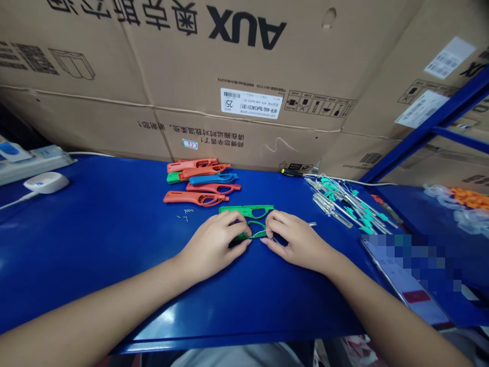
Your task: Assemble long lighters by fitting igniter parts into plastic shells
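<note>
Green casing [240,237] pinched by left hand [218,240] and right hand [296,238], mid-frame.
Best kept steady, white wire [258,233] tucked inside.

Left hand [214,242]: bare, with slender fingers.
Right hand [296,239]: bare also, of similar shape.
Forearms [126,300]: uncovered, slim, narrowing toward the hands.
Clothing [233,357]: light grey, seen below the near edge of the worktop [95,214]; its cut is hidden.

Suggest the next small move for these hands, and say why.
Perhaps press the pale wire into the nearer green piece: the wire shows at its loop, between the left hand and right hand, while the farther green piece lies separate.
</note>
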`<state>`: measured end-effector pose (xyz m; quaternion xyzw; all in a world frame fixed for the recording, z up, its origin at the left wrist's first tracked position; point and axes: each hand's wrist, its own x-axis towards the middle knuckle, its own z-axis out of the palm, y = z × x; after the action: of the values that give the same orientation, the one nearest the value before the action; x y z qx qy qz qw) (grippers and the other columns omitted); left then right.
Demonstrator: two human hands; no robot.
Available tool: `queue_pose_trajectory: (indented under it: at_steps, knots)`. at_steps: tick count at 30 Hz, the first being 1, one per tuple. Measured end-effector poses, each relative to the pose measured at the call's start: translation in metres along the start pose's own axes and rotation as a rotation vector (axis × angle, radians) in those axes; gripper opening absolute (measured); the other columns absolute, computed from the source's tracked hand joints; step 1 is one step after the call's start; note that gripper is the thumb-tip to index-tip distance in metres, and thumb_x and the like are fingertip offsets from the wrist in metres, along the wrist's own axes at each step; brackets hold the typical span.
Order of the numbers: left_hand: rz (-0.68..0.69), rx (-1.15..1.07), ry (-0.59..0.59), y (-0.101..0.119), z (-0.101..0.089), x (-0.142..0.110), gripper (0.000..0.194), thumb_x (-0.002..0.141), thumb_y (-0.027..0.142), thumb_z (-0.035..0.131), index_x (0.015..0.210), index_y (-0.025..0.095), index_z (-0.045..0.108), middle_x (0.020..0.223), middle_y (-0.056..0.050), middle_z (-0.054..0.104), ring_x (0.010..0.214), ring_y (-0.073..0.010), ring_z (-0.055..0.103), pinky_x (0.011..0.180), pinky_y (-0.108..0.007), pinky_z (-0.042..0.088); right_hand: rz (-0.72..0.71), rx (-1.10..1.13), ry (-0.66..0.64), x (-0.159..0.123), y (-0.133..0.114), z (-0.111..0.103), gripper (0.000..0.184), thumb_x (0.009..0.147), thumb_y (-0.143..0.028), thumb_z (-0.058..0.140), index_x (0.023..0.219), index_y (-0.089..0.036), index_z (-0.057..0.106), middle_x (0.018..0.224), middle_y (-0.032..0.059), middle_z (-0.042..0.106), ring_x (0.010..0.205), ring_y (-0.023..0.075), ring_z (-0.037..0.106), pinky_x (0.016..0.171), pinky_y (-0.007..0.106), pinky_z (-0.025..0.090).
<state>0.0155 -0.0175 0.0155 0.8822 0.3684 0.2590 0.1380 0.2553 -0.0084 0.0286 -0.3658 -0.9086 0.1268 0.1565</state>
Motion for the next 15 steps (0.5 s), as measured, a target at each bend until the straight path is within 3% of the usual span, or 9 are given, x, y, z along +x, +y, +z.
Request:
queue_pose_trajectory:
  at_steps: [8, 15]
  knots:
    - [0.028, -0.003, -0.011, 0.0028, 0.0019, 0.0002, 0.013, 0.094, 0.015, 0.057, 0.095, 0.020, 0.069, 0.101, -0.005, 0.063, 0.094, -0.0203, 0.061, 0.083, -0.033, 0.051, 0.055, -0.015, 0.008, 0.0005, -0.0002, 0.0050, 0.016, 0.100, -0.016, 0.039, 0.099, -0.020, 0.054, 0.099, 0.0074, 0.062, 0.087, 0.0205, 0.058, 0.077, 0.034, 0.043]
    - [0.015, 0.013, -0.009, 0.0037, 0.0038, 0.0001, 0.011, 0.093, 0.017, 0.059, 0.097, 0.021, 0.069, 0.103, -0.005, 0.064, 0.091, -0.0199, 0.062, 0.079, -0.033, 0.050, 0.060, 0.008, 0.008, -0.0017, -0.0038, 0.0039, 0.015, 0.091, -0.011, 0.047, 0.098, -0.021, 0.055, 0.100, 0.0064, 0.062, 0.090, 0.0206, 0.058, 0.079, 0.034, 0.044]
